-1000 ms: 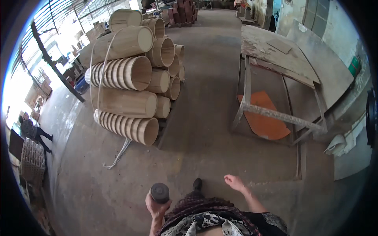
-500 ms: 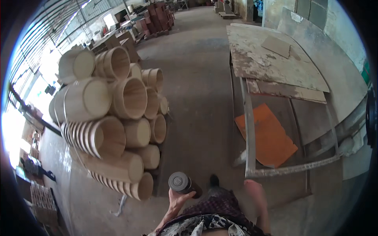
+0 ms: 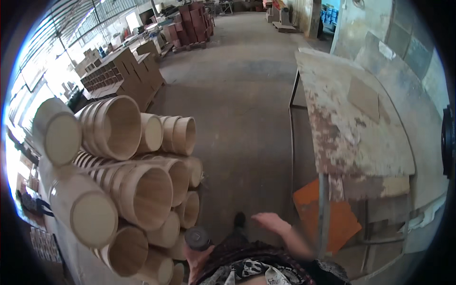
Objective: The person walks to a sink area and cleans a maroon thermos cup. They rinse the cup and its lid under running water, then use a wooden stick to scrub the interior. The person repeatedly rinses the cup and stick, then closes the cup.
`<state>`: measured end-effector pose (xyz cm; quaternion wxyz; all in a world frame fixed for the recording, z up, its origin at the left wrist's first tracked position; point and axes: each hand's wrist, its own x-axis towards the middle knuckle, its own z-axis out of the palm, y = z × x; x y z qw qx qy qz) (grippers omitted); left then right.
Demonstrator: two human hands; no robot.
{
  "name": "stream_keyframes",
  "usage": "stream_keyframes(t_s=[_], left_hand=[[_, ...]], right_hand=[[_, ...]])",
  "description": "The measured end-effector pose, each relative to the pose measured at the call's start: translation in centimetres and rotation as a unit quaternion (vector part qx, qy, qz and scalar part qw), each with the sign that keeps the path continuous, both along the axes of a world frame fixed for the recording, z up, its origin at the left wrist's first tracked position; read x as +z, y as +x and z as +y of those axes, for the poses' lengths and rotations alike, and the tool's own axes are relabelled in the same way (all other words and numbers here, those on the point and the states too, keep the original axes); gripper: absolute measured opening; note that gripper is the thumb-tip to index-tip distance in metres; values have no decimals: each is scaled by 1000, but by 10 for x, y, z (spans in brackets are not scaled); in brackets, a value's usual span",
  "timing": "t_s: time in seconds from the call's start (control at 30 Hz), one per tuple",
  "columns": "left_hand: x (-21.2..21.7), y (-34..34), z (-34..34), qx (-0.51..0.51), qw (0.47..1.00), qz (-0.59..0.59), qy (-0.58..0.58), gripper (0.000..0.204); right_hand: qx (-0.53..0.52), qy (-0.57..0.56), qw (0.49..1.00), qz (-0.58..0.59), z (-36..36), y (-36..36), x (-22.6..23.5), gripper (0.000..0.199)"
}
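My left hand is closed around a dark vacuum flask with a round grey lid, held upright low in front of my body. Its fingers are partly hidden by the flask. In front of my waist my right hand reaches inward with its fingers extended, and nothing shows in it. Close on the left of the flask is a pile of nested pale wooden buckets, lying on their sides and bound with a strap. The tip of one dark shoe shows beyond my clothing.
On the right a metal-framed table carries a worn, peeling board. An orange sheet lies beneath it. A concrete floor aisle runs ahead. Stacked cartons and dark red stacks stand farther left.
I have moved forward along the aisle, so the buckets and table are nearer. My right hand has swung inward, toward the middle. The flask stays in my left hand, now lower and farther left.
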<state>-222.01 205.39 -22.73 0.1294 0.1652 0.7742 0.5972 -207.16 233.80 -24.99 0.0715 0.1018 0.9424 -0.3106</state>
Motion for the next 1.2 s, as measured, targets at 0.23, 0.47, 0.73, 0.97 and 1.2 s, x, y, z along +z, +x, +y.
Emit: stream_keyframes(t_s=[0.23, 0.47, 0.73, 0.97, 1.2], left_hand=[[47, -154, 231, -154, 982, 11, -112, 73], [54, -265, 487, -262, 962, -17, -74, 51], [68, -407, 676, -114, 993, -17, 22, 48], [65, -554, 843, -133, 991, -2, -9, 68], [44, -694, 1098, -271, 959, 76, -27, 74]], right_hand=[[-263, 4, 964, 28, 161, -37, 12, 28], [-308, -84, 944, -91, 335, -109, 4, 26], [-224, 61, 968, 94, 612, -327, 32, 23], [-161, 7, 987, -14, 792, -477, 5, 26], [-325, -145, 933, -50, 943, -499, 2, 30]])
